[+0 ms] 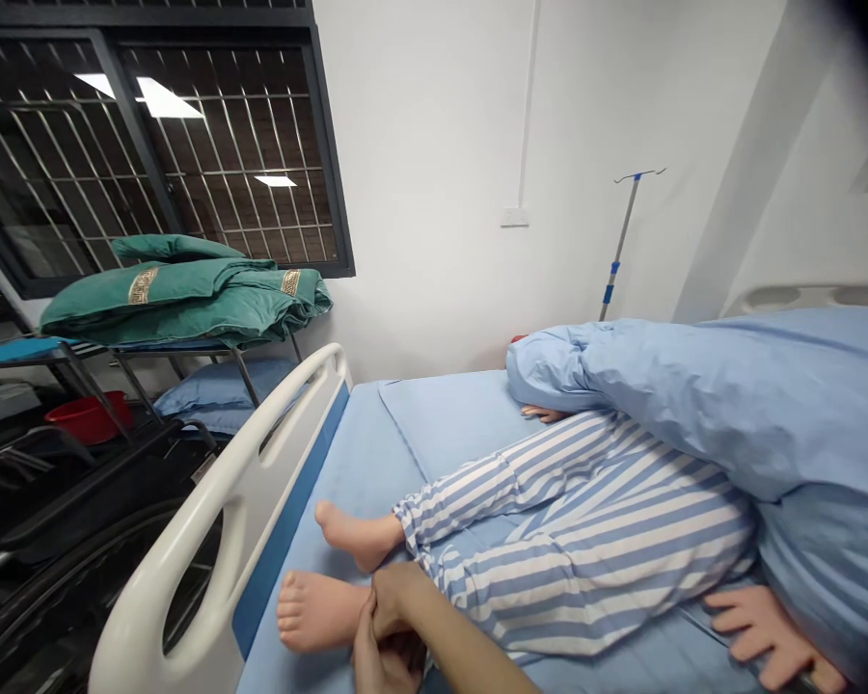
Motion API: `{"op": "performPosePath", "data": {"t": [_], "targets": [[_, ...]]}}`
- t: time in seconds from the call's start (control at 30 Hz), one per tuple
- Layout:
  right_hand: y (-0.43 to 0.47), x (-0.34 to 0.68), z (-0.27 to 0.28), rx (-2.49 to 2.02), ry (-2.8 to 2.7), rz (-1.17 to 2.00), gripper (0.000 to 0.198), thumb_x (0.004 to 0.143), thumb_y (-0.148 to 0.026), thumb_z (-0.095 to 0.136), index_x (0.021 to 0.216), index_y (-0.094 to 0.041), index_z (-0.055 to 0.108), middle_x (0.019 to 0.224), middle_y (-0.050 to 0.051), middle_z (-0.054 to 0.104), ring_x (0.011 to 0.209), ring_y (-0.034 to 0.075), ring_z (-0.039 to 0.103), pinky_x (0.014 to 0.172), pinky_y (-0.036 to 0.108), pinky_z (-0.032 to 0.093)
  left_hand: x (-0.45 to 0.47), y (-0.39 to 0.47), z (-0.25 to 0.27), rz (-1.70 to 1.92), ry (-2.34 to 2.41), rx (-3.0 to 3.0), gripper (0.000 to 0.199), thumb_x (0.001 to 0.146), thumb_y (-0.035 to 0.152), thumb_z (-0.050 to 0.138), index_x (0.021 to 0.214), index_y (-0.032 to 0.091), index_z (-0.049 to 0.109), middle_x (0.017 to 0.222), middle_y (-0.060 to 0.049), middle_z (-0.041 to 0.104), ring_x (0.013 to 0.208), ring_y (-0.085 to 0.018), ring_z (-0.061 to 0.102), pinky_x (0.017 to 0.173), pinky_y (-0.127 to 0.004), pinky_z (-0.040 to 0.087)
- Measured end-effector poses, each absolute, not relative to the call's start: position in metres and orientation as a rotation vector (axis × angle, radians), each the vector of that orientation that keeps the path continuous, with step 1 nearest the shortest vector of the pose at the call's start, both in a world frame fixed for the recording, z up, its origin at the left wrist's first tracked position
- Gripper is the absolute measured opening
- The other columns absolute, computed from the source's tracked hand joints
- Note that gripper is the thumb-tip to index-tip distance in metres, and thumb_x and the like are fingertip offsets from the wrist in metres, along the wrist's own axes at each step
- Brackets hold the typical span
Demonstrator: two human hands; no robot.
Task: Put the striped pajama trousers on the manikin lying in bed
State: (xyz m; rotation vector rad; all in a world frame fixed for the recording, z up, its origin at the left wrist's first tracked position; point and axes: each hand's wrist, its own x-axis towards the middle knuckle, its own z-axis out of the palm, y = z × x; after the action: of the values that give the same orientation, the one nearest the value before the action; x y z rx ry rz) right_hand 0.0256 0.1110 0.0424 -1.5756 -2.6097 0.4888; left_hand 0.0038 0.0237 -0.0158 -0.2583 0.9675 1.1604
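Observation:
A life-size manikin in blue-and-white striped trousers [585, 569] lies on the bed, its bare feet towards the left end. My right hand [397, 593] is closed around the ankle of the nearer foot [318, 612], just below the trouser cuff. Under that same ankle, my left hand [380, 665] grips from the near side, its fingers partly hidden. The farther foot [358, 535] rests on the sheet, untouched. A light blue quilt [701, 395] covers the manikin's upper body. One manikin hand [773, 631] sticks out at the lower right, another [545, 413] at the far side.
A white footboard [238, 511] with blue trim closes the bed's left end. Beyond it are a wheelchair [94, 540], a red basin [91, 416] and green folded bedding [188, 294] on a metal-framed stand. An IV pole [622, 241] rises behind the bed by the wall.

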Motion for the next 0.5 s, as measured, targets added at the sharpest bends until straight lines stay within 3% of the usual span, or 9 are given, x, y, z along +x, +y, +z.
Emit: {"op": "performPosePath", "data": {"t": [0.2,0.33,0.5], "targets": [[0.157,-0.010,0.056,-0.810,-2.798,0.520,0.059,0.052,-0.002,0.053,0.110,-0.013,0.053,0.131,0.007,0.037,0.119,0.026,0.032,0.097,0.027,0.029,0.000,0.022,-0.039,1.255,0.888,-0.238,0.021,0.062,0.033,0.061,0.076,0.019,0.055,0.066,-0.006,0.064,0.064,-0.022,0.060,0.062,-0.033,0.045],[0.161,-0.011,0.046,-0.698,-2.845,0.491,0.060,0.051,0.001,0.051,0.108,-0.014,0.053,0.134,0.007,0.032,0.121,0.028,0.027,0.101,0.032,0.024,-0.003,0.020,-0.042,1.209,0.856,-0.221,0.021,0.064,0.032,0.059,0.080,0.018,0.056,0.066,-0.006,0.064,0.064,-0.023,0.061,0.062,-0.034,0.044],[0.158,-0.008,0.047,-0.689,-2.863,0.453,0.057,0.048,0.004,0.052,0.102,-0.013,0.055,0.132,0.010,0.034,0.120,0.031,0.029,0.099,0.035,0.028,0.000,0.017,-0.038,1.245,0.876,-0.195,0.036,0.065,0.032,0.057,0.099,0.019,0.055,0.068,-0.005,0.065,0.066,-0.023,0.061,0.062,-0.033,0.045]]}}
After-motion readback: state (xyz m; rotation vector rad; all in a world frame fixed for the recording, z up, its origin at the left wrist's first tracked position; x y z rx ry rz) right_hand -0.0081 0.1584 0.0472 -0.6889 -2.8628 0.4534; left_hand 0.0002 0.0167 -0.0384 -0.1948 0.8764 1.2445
